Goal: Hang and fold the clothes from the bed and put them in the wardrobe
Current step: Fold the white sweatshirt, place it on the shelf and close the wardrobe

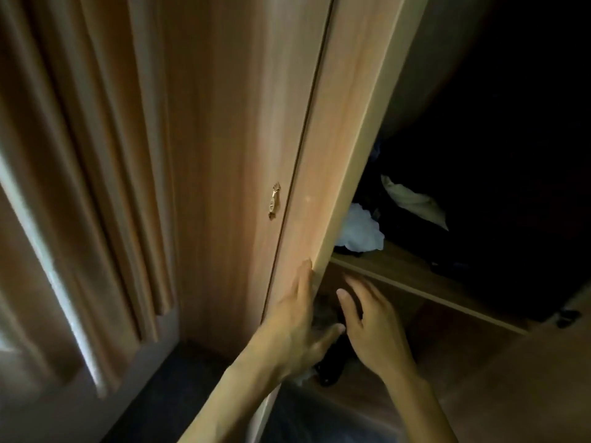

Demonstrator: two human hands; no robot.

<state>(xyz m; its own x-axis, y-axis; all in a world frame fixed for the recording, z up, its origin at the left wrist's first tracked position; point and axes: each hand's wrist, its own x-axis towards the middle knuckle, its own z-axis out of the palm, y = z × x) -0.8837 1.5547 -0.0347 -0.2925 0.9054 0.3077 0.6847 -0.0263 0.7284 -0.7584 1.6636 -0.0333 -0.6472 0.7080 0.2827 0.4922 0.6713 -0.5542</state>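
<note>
A wooden wardrobe fills the view, its door (339, 129) standing open edge-on toward me. My left hand (297, 324) lies with straight fingers against the lower edge of that door, the thumb spread to the right. My right hand (371, 324) hovers open and blurred just right of it, in front of the lower compartment, holding nothing. On the shelf (412, 276) inside lie a crumpled white garment (361, 231) and a pale cloth (412, 199) among dark clothes. A dark object (332, 362) sits low in the compartment behind my hands.
The closed wardrobe door (230, 148) with a small brass handle (273, 199) stands on the left. Beige curtains (80, 174) hang further left, with light at their edge. Dark floor (179, 385) shows below. The upper wardrobe interior is black and unreadable.
</note>
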